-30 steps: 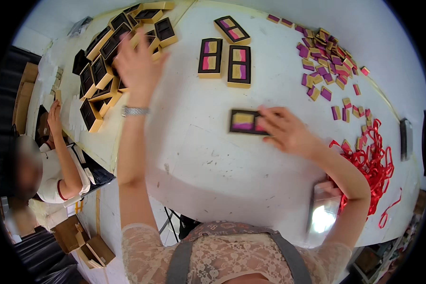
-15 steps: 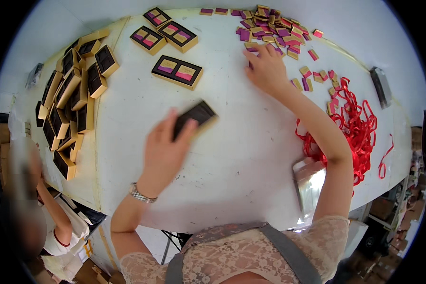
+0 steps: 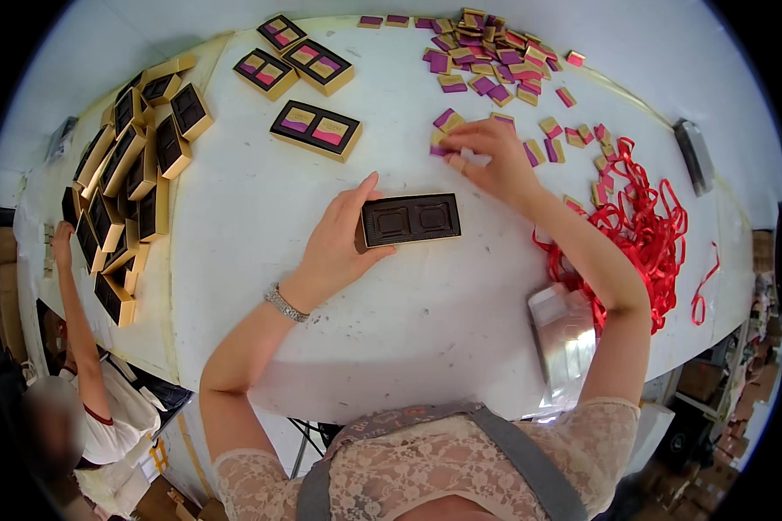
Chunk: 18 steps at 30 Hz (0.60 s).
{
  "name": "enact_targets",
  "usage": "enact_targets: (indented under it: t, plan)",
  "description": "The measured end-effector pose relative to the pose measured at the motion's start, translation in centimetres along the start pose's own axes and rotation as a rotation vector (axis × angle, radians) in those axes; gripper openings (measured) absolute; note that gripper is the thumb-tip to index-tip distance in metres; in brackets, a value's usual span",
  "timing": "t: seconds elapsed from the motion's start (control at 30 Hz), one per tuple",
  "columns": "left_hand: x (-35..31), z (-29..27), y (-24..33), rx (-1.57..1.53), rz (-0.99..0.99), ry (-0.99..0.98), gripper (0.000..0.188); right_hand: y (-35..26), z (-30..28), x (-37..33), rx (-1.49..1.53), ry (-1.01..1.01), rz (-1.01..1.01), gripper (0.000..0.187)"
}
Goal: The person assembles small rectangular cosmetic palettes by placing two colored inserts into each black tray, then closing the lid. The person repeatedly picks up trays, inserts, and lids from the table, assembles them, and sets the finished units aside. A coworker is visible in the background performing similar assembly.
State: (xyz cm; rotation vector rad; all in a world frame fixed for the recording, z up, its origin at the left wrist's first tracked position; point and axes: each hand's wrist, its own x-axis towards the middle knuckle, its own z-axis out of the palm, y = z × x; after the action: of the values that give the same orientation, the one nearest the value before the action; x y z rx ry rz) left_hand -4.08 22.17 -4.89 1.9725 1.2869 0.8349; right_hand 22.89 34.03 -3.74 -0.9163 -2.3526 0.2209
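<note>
My left hand [image 3: 339, 230] grips the left end of a gold box [image 3: 411, 219], with the thumb on its near side and the fingers behind. The box lies level, and its dark insert has two bare square hollows. My right hand [image 3: 495, 161] is bent down to the table beyond the box, thumb and forefinger closing at the edge of a small purple-and-gold wrapped square [image 3: 439, 149]. Another such square [image 3: 447, 119] lies just beyond those fingertips. Farther back is a heap of purple, pink and gold squares [image 3: 495, 56].
Filled two-square boxes [image 3: 315, 130] stand at the back left. Boxes with bare inserts [image 3: 126, 165] are piled at the left. Tangled red ribbon [image 3: 647, 243], a clear plastic pack [image 3: 565, 330] and a dark block [image 3: 693, 156] lie right. Another person's arm [image 3: 82, 321] reaches in at left.
My left hand has moved right with the box and levelled it. My right hand has drawn back from the heap, and several squares now lie nearer. The other person's arm has reached up toward the piled boxes.
</note>
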Motion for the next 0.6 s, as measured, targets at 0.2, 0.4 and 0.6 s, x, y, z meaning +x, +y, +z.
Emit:
enact_targets:
  t: [0.2,0.4,0.6]
  plan:
    - [-0.7,1.2,-0.9,0.116,0.121,0.133,0.093,-8.7,2.1,-2.4,-0.086,-0.087,-0.416,0.02]
    - [-0.3,0.9,0.2,0.596,0.403,0.04,0.063,-0.6,0.1,-0.4,0.067,-0.113,-0.191,0.018]
    - [0.4,1.2,0.2,0.549,0.378,0.027,0.059,19.3,-3.5,2.9,-0.805,-0.161,0.172,0.029]
